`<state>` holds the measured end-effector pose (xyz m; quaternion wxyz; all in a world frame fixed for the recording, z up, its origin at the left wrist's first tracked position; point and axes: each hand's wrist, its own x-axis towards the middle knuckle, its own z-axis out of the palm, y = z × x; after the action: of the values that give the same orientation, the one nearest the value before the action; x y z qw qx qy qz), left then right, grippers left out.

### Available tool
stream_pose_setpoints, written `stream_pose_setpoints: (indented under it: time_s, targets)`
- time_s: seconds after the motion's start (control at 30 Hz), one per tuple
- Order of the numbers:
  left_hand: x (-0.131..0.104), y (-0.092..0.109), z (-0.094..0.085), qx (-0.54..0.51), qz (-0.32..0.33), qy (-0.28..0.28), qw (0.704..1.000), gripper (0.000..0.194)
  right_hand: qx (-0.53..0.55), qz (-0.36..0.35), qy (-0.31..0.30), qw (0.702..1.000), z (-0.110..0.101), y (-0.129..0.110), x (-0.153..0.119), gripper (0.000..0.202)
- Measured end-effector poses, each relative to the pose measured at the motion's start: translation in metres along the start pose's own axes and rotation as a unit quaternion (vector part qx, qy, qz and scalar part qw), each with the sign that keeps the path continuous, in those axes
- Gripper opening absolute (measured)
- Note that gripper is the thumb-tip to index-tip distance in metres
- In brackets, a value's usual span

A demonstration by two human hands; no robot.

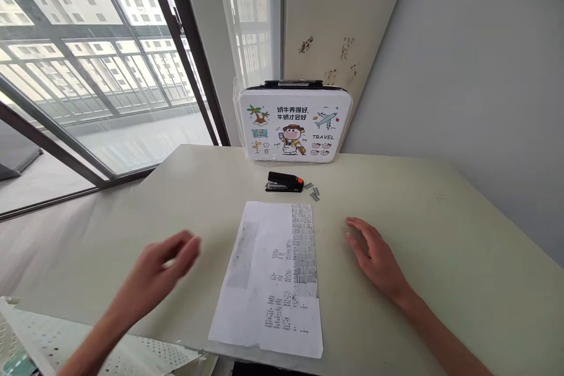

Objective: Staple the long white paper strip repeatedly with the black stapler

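Printed sheets of paper (pixel 259 305) lie flat on the table between my hands, dense print down their right side. To their left, my left hand (pixel 161 267) hovers over the table, slightly blurred, fingers curled with a gap between thumb and forefinger and nothing in it. My right hand (pixel 374 258) is right of the paper, thumb and fingers apart, holding nothing. Beyond the paper's top edge a black stapler (pixel 284 182) with an orange button lies on its side. Several small strips of staples (pixel 314 193) are scattered at its right end.
A white cartoon-printed case (pixel 295 126) with a black handle stands at the table's back edge, against the corner. A glass sliding door (pixel 97 64) is at left, a grey wall (pixel 476 59) at right. A white perforated basket (pixel 101 341) sits below the table's front left edge.
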<state>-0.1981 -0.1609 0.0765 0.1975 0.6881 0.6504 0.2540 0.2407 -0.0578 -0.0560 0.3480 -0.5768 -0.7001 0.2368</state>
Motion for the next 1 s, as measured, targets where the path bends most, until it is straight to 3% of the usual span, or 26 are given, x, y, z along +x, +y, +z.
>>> stream_pose_setpoints:
  time_s: [0.07, 0.1, 0.2, 0.3, 0.43, 0.57, 0.67, 0.77, 0.9, 1.0]
  targets:
    - [0.063, 0.008, 0.026, -0.003, 0.101, -0.026, 0.995, 0.041, 0.005, 0.001, 0.002, 1.0, 0.0, 0.0, 0.001, 0.042]
    - [0.086, 0.009, 0.04, 0.003, 0.169, -0.067, 0.983, 0.04, 0.009, -0.001, 0.003, 1.0, 0.001, 0.0, 0.001, 0.041]
    - [0.119, 0.002, 0.079, 0.062, 0.27, -0.153, 0.949, 0.077, 0.023, -0.011, 0.008, 1.0, 0.001, -0.002, 0.002, 0.04]
    - [0.121, -0.006, 0.106, 0.107, 0.3, -0.19, 0.929, 0.094, 0.033, 0.007, -0.002, 0.999, -0.001, -0.008, 0.002, 0.04]
    - [0.124, -0.002, 0.127, 0.137, 0.306, -0.142, 0.932, 0.086, 0.044, 0.032, -0.018, 0.998, -0.006, -0.012, 0.002, 0.038]
    - [0.13, 0.002, 0.136, 0.125, 0.302, -0.111, 0.938, 0.076, 0.037, 0.015, -0.005, 0.999, -0.007, -0.01, 0.018, 0.034]
    - [0.13, 0.001, 0.136, 0.117, 0.306, -0.103, 0.939, 0.068, 0.004, -0.074, 0.021, 0.997, 0.003, -0.018, 0.051, 0.03]
    - [0.128, 0.0, 0.134, 0.12, 0.313, -0.099, 0.937, 0.066, -0.042, -0.156, 0.022, 0.987, 0.026, -0.042, 0.099, 0.03]
    - [0.129, 0.001, 0.132, 0.118, 0.321, -0.094, 0.935, 0.063, -0.077, -0.187, -0.009, 0.979, 0.067, -0.081, 0.164, 0.037]
    - [0.129, 0.001, 0.133, 0.121, 0.321, -0.094, 0.935, 0.062, -0.105, -0.184, -0.042, 0.976, 0.09, -0.099, 0.193, 0.028]
